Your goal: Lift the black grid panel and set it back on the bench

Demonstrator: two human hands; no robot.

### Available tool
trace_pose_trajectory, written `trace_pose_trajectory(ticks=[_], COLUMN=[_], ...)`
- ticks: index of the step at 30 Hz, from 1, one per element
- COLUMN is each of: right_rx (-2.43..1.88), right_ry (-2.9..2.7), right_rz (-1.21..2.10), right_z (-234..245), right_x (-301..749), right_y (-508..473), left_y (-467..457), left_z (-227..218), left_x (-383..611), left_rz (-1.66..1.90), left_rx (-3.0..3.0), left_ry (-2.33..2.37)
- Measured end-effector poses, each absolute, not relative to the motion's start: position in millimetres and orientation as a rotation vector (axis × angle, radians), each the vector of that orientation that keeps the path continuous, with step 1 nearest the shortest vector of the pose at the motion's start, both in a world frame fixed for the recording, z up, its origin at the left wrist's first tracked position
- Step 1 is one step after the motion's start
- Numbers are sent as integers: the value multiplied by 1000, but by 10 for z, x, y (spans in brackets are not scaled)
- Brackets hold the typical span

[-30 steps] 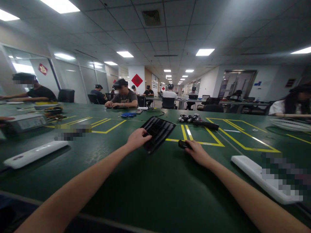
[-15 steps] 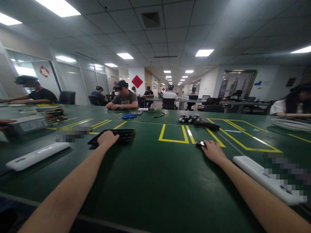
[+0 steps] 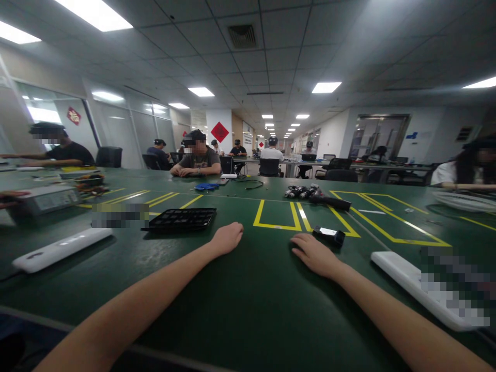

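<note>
My left hand (image 3: 228, 238) rests on the green table (image 3: 248, 310) with its fingers curled under and nothing in it. A black slotted tray (image 3: 181, 219) lies flat just left of it, apart from the hand. My right hand (image 3: 314, 253) lies flat on the table, fingers stretched toward the middle, holding nothing. A small black device with a pale face (image 3: 329, 235) sits just beyond and right of that hand, on a yellow tape line.
White bars lie at the left (image 3: 60, 249) and right (image 3: 418, 289) of the table. A dark tool and metal parts (image 3: 310, 195) sit farther back. A grey box (image 3: 50, 199) stands at the left. Several other people sit around the tables.
My left hand set the black tray flat at the left, let go and came back to the middle. My right hand put the small device down to the right and drew back.
</note>
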State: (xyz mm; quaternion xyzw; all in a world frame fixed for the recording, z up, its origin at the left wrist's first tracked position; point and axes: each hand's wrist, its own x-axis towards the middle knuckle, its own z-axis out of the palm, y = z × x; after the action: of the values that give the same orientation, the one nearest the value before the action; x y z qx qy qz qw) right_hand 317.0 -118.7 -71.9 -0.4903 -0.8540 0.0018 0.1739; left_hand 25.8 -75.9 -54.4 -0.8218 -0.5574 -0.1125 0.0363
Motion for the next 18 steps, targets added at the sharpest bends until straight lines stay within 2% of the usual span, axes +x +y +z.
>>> trace_pose_trajectory(ticks=[4, 9, 12, 14, 16, 18], right_rx=[-1387, -1382, -1367, -1339, -1302, -1318], right_ry=[-2461, -2450, -2453, -2463, -2449, -2364], right_rz=[163, 167, 125, 38, -117, -287], right_z=[-722, -739, -737, -711, -666, -621], right_x=[3156, 3165, 3144, 3151, 3197, 3289], right_y=[-1185, -1178, -1206, -1216, -1203, -1161], left_y=[-699, -675, -676, -633, -546, -439], left_z=[-550, -578, -590, -554, -466, -341], left_x=[184, 162, 163, 129, 38, -127], left_rz=[-309, -278, -393, -653, -1227, -1864], left_rx=[-2543, -2582, -2585, -2566, -2395, -1985], left_ry=[-1681, -1655, -1685, -1781, -2042, -2302])
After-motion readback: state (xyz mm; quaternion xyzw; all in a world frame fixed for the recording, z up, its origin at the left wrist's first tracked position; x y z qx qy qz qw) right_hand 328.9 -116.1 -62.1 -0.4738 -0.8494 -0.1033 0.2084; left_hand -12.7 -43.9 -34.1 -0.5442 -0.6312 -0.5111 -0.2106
